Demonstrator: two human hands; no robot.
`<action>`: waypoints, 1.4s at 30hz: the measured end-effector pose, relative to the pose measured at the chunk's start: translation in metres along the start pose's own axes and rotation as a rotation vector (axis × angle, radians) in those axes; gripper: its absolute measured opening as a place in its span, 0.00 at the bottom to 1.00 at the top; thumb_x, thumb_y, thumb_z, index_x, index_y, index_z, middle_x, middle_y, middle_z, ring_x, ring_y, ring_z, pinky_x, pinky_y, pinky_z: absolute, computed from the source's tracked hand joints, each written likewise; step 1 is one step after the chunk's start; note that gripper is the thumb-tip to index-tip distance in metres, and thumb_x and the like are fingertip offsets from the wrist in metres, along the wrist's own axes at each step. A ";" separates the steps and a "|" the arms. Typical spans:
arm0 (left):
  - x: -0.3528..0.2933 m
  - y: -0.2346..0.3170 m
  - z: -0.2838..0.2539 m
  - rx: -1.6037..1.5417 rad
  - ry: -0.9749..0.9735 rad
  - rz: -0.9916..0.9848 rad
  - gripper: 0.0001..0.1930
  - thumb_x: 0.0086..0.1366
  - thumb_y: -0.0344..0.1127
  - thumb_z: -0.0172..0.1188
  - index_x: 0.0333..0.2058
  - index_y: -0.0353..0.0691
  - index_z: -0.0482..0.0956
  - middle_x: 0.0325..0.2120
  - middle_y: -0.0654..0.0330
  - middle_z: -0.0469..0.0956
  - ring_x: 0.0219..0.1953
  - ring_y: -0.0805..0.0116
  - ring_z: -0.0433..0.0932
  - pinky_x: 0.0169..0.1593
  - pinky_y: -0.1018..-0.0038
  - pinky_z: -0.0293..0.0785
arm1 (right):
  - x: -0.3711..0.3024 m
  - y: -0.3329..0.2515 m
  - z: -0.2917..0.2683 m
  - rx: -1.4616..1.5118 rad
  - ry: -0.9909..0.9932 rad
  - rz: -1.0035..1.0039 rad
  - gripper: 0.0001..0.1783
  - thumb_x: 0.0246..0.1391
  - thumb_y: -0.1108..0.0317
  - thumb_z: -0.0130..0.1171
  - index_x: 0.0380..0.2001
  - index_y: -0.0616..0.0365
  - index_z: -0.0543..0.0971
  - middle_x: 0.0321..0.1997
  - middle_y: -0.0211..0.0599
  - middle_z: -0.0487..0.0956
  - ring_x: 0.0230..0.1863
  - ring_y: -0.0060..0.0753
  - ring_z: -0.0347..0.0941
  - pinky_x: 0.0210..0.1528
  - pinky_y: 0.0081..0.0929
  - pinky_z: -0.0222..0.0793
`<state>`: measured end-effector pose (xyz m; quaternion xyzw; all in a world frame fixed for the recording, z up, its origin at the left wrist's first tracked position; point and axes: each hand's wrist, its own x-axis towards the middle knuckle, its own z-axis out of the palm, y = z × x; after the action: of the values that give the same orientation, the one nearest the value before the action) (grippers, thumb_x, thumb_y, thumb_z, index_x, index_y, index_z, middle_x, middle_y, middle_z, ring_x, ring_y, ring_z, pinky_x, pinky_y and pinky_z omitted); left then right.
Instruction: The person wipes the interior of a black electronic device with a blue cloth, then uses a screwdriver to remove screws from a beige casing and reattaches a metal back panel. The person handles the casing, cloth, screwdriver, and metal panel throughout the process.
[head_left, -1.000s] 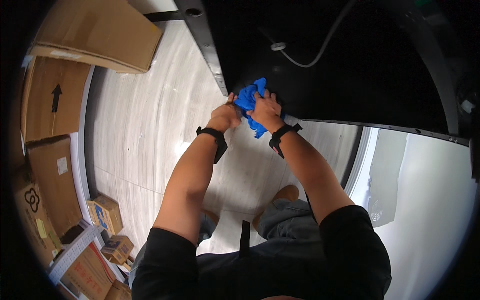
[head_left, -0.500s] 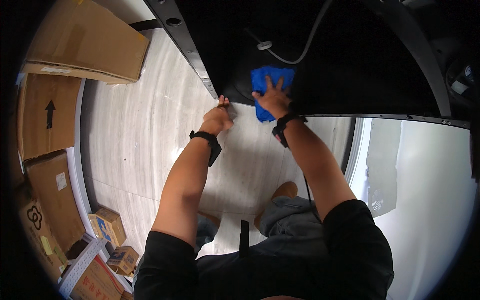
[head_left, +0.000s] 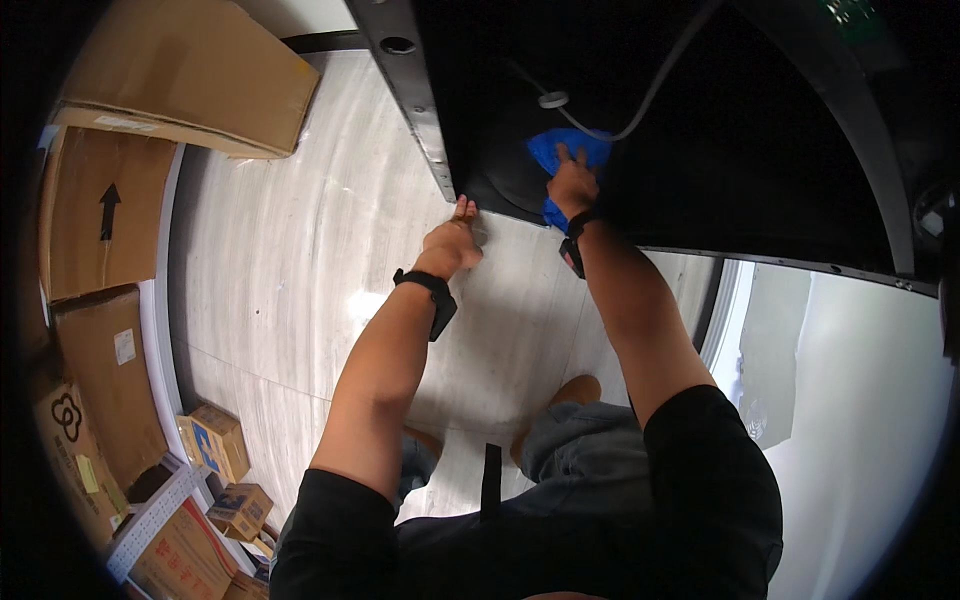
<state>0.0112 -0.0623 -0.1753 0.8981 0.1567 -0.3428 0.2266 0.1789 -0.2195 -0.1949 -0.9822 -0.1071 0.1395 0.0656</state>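
Observation:
A blue cloth (head_left: pixel 568 148) lies crumpled against the dark inner surface of a large black cabinet-like housing (head_left: pixel 690 190). My right hand (head_left: pixel 573 188) presses on the cloth and holds it, with two fingers stretched over it and the others bent. Part of the cloth hangs below the hand. Farther left, my left hand (head_left: pixel 453 242) grips the housing's near left corner, its fingertips over the metal edge and the rest of the hand below. Just beyond the cloth, a grey cable (head_left: pixel 655 85) curves past a small white round piece (head_left: pixel 553 100).
Cardboard boxes (head_left: pixel 110 210) stand along the left side, with a smaller box (head_left: pixel 215 442) on the floor nearby. A metal side frame (head_left: pixel 425 120) with holes borders the housing. At the right is a white panel (head_left: pixel 860 400). My shoes (head_left: pixel 577 390) stand on pale wood-look flooring (head_left: pixel 290 270).
My right hand has moved over the cloth, its fingers less spread, and the cloth looks more bunched. The left hand stays at the corner. The whole view has shifted slightly.

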 end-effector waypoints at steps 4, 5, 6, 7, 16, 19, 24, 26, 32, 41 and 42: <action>0.008 -0.003 0.005 -0.007 0.001 0.011 0.44 0.51 0.35 0.49 0.68 0.48 0.43 0.70 0.66 0.37 0.62 0.65 0.64 0.61 0.68 0.65 | 0.034 0.001 -0.004 0.022 0.019 -0.040 0.35 0.45 0.69 0.62 0.59 0.38 0.66 0.64 0.44 0.60 0.56 0.63 0.66 0.51 0.48 0.73; 0.008 -0.002 0.004 -0.012 0.005 0.020 0.44 0.51 0.34 0.49 0.68 0.48 0.43 0.70 0.66 0.38 0.62 0.65 0.64 0.61 0.68 0.66 | 0.040 -0.002 -0.007 -0.012 0.031 -0.065 0.35 0.45 0.69 0.63 0.59 0.38 0.66 0.64 0.44 0.61 0.56 0.62 0.66 0.52 0.47 0.72; 0.008 -0.002 0.003 -0.016 0.008 0.031 0.44 0.51 0.34 0.49 0.68 0.48 0.44 0.70 0.65 0.38 0.62 0.64 0.65 0.61 0.67 0.66 | 0.044 -0.005 -0.009 -0.046 0.045 -0.089 0.35 0.45 0.69 0.63 0.58 0.39 0.67 0.63 0.44 0.61 0.56 0.61 0.67 0.52 0.47 0.72; 0.008 -0.002 0.002 -0.012 -0.003 0.029 0.43 0.52 0.36 0.49 0.68 0.47 0.43 0.70 0.63 0.38 0.62 0.63 0.65 0.61 0.68 0.65 | 0.043 -0.006 -0.010 -0.037 0.053 -0.079 0.33 0.45 0.68 0.63 0.57 0.40 0.68 0.61 0.43 0.63 0.55 0.60 0.68 0.51 0.46 0.72; 0.006 -0.005 -0.002 -0.074 -0.004 -0.006 0.44 0.50 0.33 0.50 0.68 0.52 0.44 0.70 0.67 0.38 0.61 0.62 0.67 0.60 0.66 0.67 | -0.035 -0.092 0.006 -0.144 -0.021 -0.262 0.31 0.42 0.69 0.62 0.54 0.47 0.70 0.57 0.48 0.70 0.50 0.55 0.73 0.46 0.42 0.74; 0.009 -0.004 0.003 -0.079 -0.008 0.001 0.45 0.50 0.33 0.50 0.68 0.53 0.44 0.70 0.69 0.37 0.61 0.62 0.66 0.60 0.65 0.67 | 0.001 -0.075 0.033 -0.042 0.081 -0.436 0.22 0.43 0.70 0.57 0.46 0.48 0.76 0.38 0.43 0.81 0.41 0.48 0.78 0.39 0.39 0.75; 0.001 -0.003 -0.002 -0.023 -0.004 0.003 0.42 0.53 0.36 0.51 0.68 0.50 0.45 0.70 0.65 0.37 0.61 0.64 0.66 0.60 0.70 0.65 | 0.039 -0.072 0.020 -0.113 0.009 -0.395 0.24 0.47 0.68 0.57 0.51 0.43 0.75 0.44 0.41 0.80 0.48 0.46 0.76 0.46 0.39 0.73; -0.003 -0.002 -0.005 -0.059 -0.015 -0.025 0.43 0.53 0.35 0.51 0.68 0.53 0.45 0.70 0.70 0.36 0.61 0.64 0.67 0.60 0.68 0.66 | 0.041 -0.074 0.006 -0.088 -0.090 -0.325 0.32 0.45 0.69 0.59 0.57 0.38 0.69 0.50 0.43 0.78 0.53 0.46 0.73 0.52 0.39 0.71; -0.001 0.001 -0.004 -0.091 -0.012 -0.058 0.45 0.52 0.33 0.52 0.68 0.58 0.43 0.70 0.76 0.35 0.61 0.63 0.67 0.60 0.64 0.66 | 0.028 -0.058 0.014 -0.087 -0.024 -0.241 0.31 0.47 0.66 0.58 0.58 0.35 0.70 0.51 0.46 0.77 0.49 0.52 0.75 0.55 0.47 0.67; -0.004 0.002 -0.001 -0.009 0.037 -0.035 0.43 0.53 0.32 0.49 0.68 0.54 0.44 0.70 0.72 0.36 0.62 0.63 0.66 0.61 0.67 0.65 | -0.027 -0.010 -0.004 -0.067 -0.130 -0.087 0.38 0.50 0.68 0.58 0.64 0.33 0.60 0.63 0.45 0.64 0.57 0.55 0.68 0.57 0.46 0.68; -0.002 0.001 0.001 0.000 0.048 -0.029 0.43 0.53 0.32 0.48 0.68 0.54 0.44 0.70 0.72 0.36 0.62 0.63 0.65 0.61 0.67 0.65 | -0.033 -0.004 0.000 -0.079 -0.120 -0.091 0.36 0.50 0.68 0.57 0.64 0.34 0.61 0.63 0.45 0.64 0.57 0.56 0.68 0.56 0.46 0.68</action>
<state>0.0095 -0.0644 -0.1743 0.9037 0.1751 -0.3245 0.2176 0.1471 -0.2238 -0.1854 -0.9680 -0.1609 0.1909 0.0265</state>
